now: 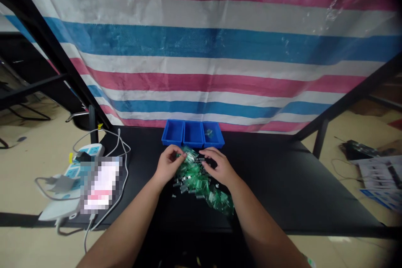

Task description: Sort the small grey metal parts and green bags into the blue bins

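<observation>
My left hand (168, 163) has its thumb and forefinger closed on the edge of a clear green plastic bag (190, 155), just in front of the blue bins. My right hand (219, 166) is curved with thumb and fingers apart, close to the bag's right side; nothing shows in its grip. Under and between both hands lies a pile of green plastic bags (196, 178) mixed with small grey and silvery cylindrical parts (183, 188). Their exact kind is too small to tell. Another green bag (220, 202) lies at the pile's near right, by my right forearm.
Three joined blue bins (193, 134) stand at the table's back edge; the right one has small pale pieces (209, 133) inside. Power strips (73, 171) with white cables and a blurred-out flat object (102, 184) occupy the left. A striped sheet (201, 42) hangs behind the black table (273, 184).
</observation>
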Demonstrator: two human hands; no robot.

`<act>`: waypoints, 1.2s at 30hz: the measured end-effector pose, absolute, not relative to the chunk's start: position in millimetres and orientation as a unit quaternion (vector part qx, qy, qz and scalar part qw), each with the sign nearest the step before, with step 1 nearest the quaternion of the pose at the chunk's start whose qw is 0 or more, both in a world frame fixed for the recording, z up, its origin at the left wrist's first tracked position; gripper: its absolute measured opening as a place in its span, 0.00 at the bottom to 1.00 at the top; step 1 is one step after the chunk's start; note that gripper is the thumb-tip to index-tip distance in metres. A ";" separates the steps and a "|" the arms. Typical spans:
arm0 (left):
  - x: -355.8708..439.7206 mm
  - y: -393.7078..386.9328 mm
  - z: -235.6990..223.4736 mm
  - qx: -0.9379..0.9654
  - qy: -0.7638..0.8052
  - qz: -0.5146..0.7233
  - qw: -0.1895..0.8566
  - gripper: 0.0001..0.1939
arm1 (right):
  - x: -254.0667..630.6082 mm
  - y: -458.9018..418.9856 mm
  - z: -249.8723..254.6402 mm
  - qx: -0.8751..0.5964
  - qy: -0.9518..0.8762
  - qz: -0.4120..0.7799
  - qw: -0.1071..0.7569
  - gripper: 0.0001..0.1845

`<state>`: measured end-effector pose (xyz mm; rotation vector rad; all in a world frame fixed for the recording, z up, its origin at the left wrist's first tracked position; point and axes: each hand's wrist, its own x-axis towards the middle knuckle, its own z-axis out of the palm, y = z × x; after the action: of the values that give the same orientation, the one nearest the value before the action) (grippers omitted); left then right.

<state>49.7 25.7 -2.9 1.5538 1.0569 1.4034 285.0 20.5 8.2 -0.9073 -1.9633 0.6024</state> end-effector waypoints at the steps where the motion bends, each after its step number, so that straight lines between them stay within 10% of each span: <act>1: 54.2 22.9 -2.6 0.620 0.407 0.547 0.389 0.11 | 281.4 18.4 10.3 -0.350 -0.801 0.235 0.426 0.19; 18: -3.3 -53.2 24.6 0.831 0.400 0.304 0.239 0.13 | 328.3 38.2 -11.1 -0.455 -0.683 0.344 0.457 0.08; 26: 4.8 -79.6 5.0 0.879 0.373 0.203 0.217 0.04 | 299.8 68.6 -9.0 -0.454 -0.383 0.407 0.694 0.24; 36: 21.9 -83.6 -8.0 0.887 0.369 0.204 0.188 0.05 | 303.0 27.6 -7.4 -0.446 -0.730 0.286 0.432 0.06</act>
<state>21.9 -83.6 -8.0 2.4961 1.0375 0.5746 303.0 27.6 -7.4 -1.1117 -1.8202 0.7122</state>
